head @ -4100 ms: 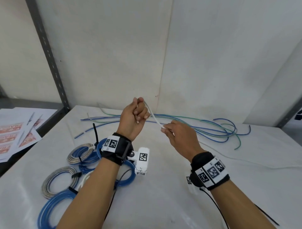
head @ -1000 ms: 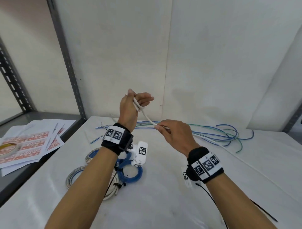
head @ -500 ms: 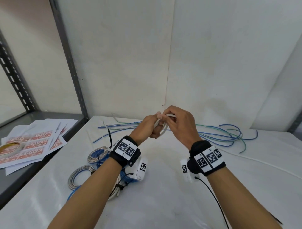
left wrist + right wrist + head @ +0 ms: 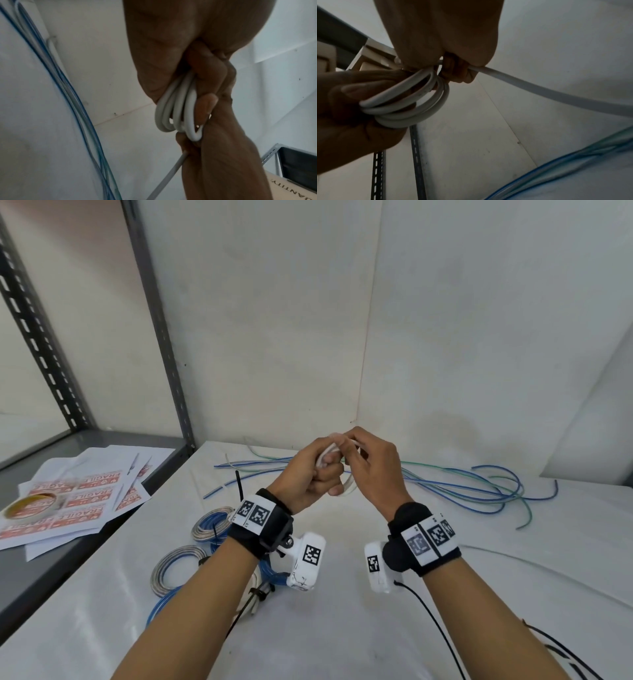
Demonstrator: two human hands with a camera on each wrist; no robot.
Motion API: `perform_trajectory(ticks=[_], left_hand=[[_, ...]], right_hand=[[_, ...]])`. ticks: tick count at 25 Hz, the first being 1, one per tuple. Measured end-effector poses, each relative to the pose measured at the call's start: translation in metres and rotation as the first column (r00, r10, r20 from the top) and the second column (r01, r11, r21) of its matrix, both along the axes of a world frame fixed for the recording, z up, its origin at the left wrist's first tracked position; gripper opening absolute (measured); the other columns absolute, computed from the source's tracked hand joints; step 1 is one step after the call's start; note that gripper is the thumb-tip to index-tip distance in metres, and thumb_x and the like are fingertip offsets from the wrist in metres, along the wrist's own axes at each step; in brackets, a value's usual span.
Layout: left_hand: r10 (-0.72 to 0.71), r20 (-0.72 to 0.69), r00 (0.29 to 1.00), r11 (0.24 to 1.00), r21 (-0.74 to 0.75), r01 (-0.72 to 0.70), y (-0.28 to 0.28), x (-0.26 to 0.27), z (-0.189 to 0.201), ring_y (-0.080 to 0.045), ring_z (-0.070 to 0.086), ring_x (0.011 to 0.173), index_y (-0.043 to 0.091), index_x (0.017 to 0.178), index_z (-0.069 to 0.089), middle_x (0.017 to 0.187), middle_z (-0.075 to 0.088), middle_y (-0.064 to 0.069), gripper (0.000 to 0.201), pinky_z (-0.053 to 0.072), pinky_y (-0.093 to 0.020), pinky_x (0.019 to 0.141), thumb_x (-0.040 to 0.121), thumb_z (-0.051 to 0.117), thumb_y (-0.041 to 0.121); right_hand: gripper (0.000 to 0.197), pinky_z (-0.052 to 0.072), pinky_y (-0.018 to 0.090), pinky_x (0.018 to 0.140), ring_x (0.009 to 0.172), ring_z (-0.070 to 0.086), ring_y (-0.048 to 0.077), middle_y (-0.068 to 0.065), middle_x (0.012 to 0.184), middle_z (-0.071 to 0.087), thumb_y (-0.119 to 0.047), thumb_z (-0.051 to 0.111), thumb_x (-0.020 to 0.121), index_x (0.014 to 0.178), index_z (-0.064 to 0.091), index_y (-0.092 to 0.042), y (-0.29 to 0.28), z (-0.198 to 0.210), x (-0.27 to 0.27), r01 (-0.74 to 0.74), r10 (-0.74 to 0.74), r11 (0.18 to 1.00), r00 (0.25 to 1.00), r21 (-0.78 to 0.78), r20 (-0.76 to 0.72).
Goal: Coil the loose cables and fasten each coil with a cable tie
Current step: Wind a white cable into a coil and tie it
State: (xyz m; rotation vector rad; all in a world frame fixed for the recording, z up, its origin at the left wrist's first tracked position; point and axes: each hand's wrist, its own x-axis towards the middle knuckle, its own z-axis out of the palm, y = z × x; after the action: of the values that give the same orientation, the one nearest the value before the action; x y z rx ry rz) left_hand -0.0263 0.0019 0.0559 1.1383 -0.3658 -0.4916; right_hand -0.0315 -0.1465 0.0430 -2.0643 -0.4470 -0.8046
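White cable coil (image 4: 406,105) is gripped in the left hand (image 4: 308,477) — the free run (image 4: 547,92) exits through the pinching right hand (image 4: 371,467) toward the surface's right edge.

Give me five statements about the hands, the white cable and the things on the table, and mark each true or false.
1. The left hand grips several loops of white cable. True.
2. The right hand is empty. False: it pinches the white cable's running length.
3. Loose blue and green cables lie on the table. True.
4. The finished cable coils lie by the right forearm. False: they lie by the left.
5. The tape roll sits among the loose cables. False: it rests on the printed sheets.
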Motion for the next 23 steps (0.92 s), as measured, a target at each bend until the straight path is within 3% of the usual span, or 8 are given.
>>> perform_trajectory(ticks=[3,5,10,14,15,18,20,23], left_hand=[[-0.035,-0.082,0.996,0.985,-0.172,0.021,0.003,0.003,0.002,-0.014,0.007,0.039,0.020,0.059,0.040,0.040,0.022,0.010,0.049,0.033,-0.024,0.045,0.101,0.041,0.045],[-0.021,-0.123,0.992,0.971,-0.239,-0.009,0.004,0.004,0.000,-0.014,0.006,0.039,0.020,0.059,0.041,0.041,0.018,0.009,0.046,0.032,-0.025,0.045,0.095,0.047,0.046],[-0.114,-0.173,0.978,0.951,-0.303,0.057,0.012,0.005,0.003,-0.015,0.005,0.035,0.021,0.054,0.037,0.045,0.008,0.007,0.043,0.034,-0.025,0.042,0.095,0.044,0.034],[-0.106,-0.147,0.983,0.930,-0.365,0.046,0.014,0.011,0.005,-0.013,0.011,0.038,0.019,0.062,0.043,0.043,0.022,0.008,0.043,0.040,-0.025,0.049,0.102,0.040,0.035],[-0.092,-0.148,0.985,0.894,-0.447,0.017,0.014,0.014,0.005,-0.012,0.015,0.040,0.018,0.068,0.046,0.046,0.028,0.008,0.041,0.044,-0.025,0.055,0.105,0.037,0.035],[-0.006,-0.108,0.994,0.791,-0.609,-0.061,0.015,0.024,0.008,-0.012,0.036,0.050,0.015,0.081,0.047,0.063,0.041,0.005,0.031,0.045,-0.029,0.081,0.107,0.036,0.029],[0.156,-0.050,0.987,0.826,-0.542,-0.158,0.010,0.030,0.009,-0.015,0.056,0.062,0.013,0.081,0.048,0.073,0.057,0.003,0.035,0.047,-0.035,0.093,0.110,0.033,0.027],[0.398,0.241,0.885,0.908,-0.240,-0.343,0.004,0.037,-0.002,-0.026,0.071,0.107,0.004,0.093,0.066,0.109,0.074,-0.012,0.048,0.049,-0.033,0.102,0.112,0.027,0.026]], right_hand=[[0.029,0.047,0.020,0.065,0.071,0.065,0.002,-0.018,0.077,0.067,-0.037,0.051,0.105,0.107,0.075,-0.021,-0.003,-0.003,0.003,-0.042,0.042,0.999,0.999,0.016,-0.002],[0.030,0.051,0.023,0.069,0.078,0.068,0.004,-0.012,0.084,0.072,-0.037,0.048,0.106,0.115,0.074,-0.023,-0.005,-0.006,0.005,-0.050,0.050,0.999,0.998,0.007,-0.026],[0.031,0.049,0.039,0.064,0.066,0.062,0.028,0.005,0.070,0.069,-0.035,0.060,0.101,0.089,0.078,-0.012,-0.012,0.002,0.009,-0.099,0.107,0.987,0.992,0.126,-0.060],[0.029,0.042,0.020,0.057,0.053,0.055,0.003,-0.001,0.066,0.070,-0.032,0.059,0.102,0.092,0.078,-0.013,-0.016,-0.005,0.010,-0.011,0.018,0.995,0.997,0.104,-0.075],[0.028,0.041,0.019,0.055,0.050,0.053,0.003,-0.002,0.063,0.068,-0.031,0.057,0.104,0.094,0.077,-0.015,-0.018,-0.010,0.011,0.021,-0.014,0.997,0.995,0.068,-0.102],[0.030,0.047,0.035,0.056,0.054,0.053,0.010,-0.004,0.061,0.060,-0.036,0.047,0.107,0.094,0.070,-0.022,-0.022,-0.022,0.011,0.067,-0.100,0.978,0.981,-0.197,-0.164],[0.028,0.044,0.038,0.058,0.068,0.058,0.023,-0.002,0.071,0.062,-0.037,0.042,0.108,0.110,0.066,-0.024,-0.019,-0.018,0.005,0.077,-0.166,0.902,0.970,-0.425,-0.175],[0.028,0.037,0.036,0.063,0.088,0.063,0.031,0.005,0.094,0.069,-0.037,0.043,0.108,0.119,0.062,-0.020,-0.010,0.001,-0.006,0.036,-0.198,0.761,0.964,-0.647,-0.179]])
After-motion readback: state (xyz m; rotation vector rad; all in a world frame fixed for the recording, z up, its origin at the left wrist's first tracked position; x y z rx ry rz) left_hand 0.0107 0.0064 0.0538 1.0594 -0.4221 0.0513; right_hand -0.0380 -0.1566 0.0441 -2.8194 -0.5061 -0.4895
